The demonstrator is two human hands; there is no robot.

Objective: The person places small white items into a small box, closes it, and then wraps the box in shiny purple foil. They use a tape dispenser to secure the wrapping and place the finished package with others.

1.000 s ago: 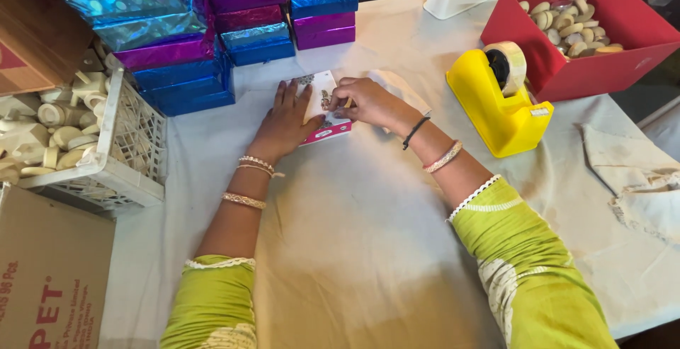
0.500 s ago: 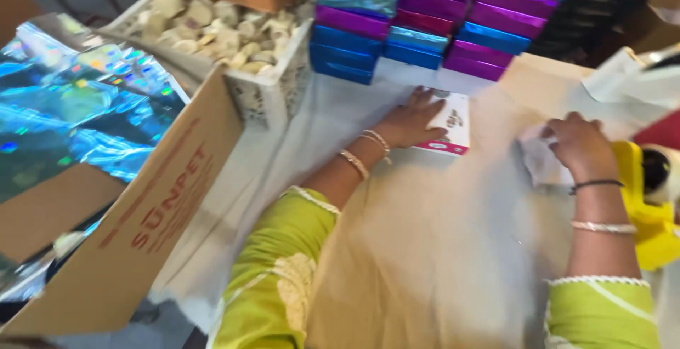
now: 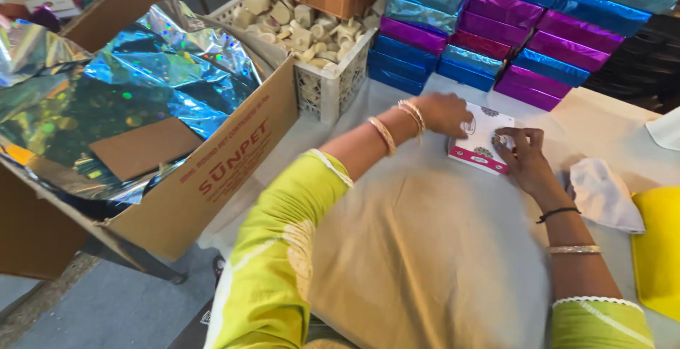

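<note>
A small flat white box with a pink edge and round patterns [image 3: 483, 142] lies on the cloth-covered table [image 3: 425, 250]. My left hand [image 3: 448, 112] rests on the box's left side, fingers curled over it. On the box's right edge sits my right hand [image 3: 523, 153], its fingertips pressing the lid. Both wrists wear bangles, and both sleeves are lime green.
Stacks of shiny blue and purple wrapped boxes [image 3: 510, 30] stand behind the box. A white crate of pale lumps [image 3: 312, 44] is at the left, beside a large cardboard carton holding holographic foil sheets [image 3: 134, 101]. A white cloth [image 3: 602, 193] and a yellow object [image 3: 655, 250] lie at the right.
The view has swung left and closer. My right hand has left the white cloth and come onto the box's right edge; my left hand stays on the box.
</note>
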